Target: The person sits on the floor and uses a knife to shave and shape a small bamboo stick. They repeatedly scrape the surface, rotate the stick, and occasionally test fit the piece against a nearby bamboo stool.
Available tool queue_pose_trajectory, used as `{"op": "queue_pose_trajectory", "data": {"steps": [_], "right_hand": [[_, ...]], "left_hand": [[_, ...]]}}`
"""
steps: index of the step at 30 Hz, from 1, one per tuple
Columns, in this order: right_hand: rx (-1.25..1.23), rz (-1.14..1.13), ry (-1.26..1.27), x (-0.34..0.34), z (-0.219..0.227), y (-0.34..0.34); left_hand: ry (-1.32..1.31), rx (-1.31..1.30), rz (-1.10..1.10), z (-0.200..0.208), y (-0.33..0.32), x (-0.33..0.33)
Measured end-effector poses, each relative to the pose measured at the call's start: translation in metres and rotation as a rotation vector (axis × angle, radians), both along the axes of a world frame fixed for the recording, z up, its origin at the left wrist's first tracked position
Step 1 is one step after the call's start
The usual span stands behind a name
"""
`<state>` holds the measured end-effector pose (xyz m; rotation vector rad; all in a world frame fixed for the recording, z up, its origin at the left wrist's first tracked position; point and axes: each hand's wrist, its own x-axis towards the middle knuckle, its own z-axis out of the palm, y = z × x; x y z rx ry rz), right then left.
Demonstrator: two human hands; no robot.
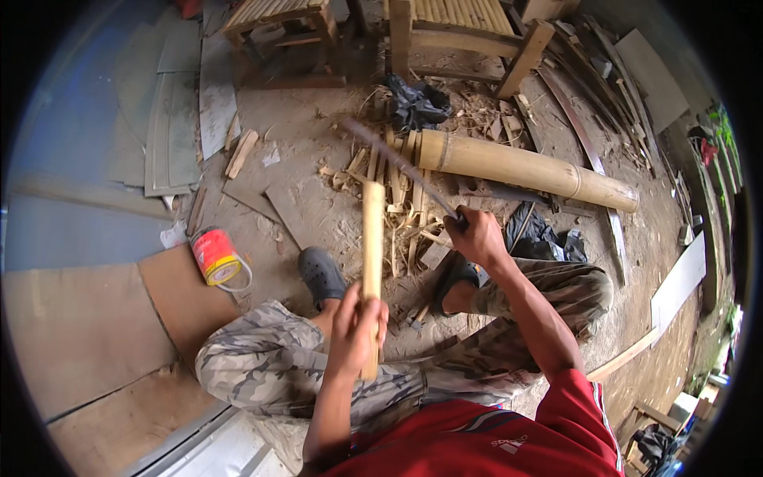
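My left hand [355,330] grips the near end of a pale bamboo strip [372,230] that stands almost upright in front of me. My right hand [477,234] is closed on the handle of a long dark blade [397,163], raised and slanting up to the left above the strip's top end. The blade looks blurred. I sit with knees apart in camouflage trousers, dark clogs on both feet. Split bamboo slats and shavings [401,191] lie on the dirt floor just beyond the strip.
A thick bamboo pole [524,168] lies across the ground at right. A red and yellow can [214,256] lies on its side at left. Bamboo furniture frames [469,32] stand at the back, dark plastic bags [415,103] near them, boards along both sides.
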<state>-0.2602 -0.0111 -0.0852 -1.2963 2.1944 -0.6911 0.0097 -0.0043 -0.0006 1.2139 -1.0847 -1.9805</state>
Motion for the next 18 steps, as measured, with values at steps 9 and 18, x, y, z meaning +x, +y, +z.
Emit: {"op": "queue_pose_trajectory", "data": {"steps": [9,18], "right_hand": [[-0.031,0.0,-0.931,0.058,0.033,0.018],[-0.128,-0.232,-1.187,0.054,0.043,0.004]], "left_hand": [[0.059,-0.268,0.532,-0.039,-0.063,-0.034],[0.144,-0.077,0.574,-0.041,-0.052,-0.053]]}}
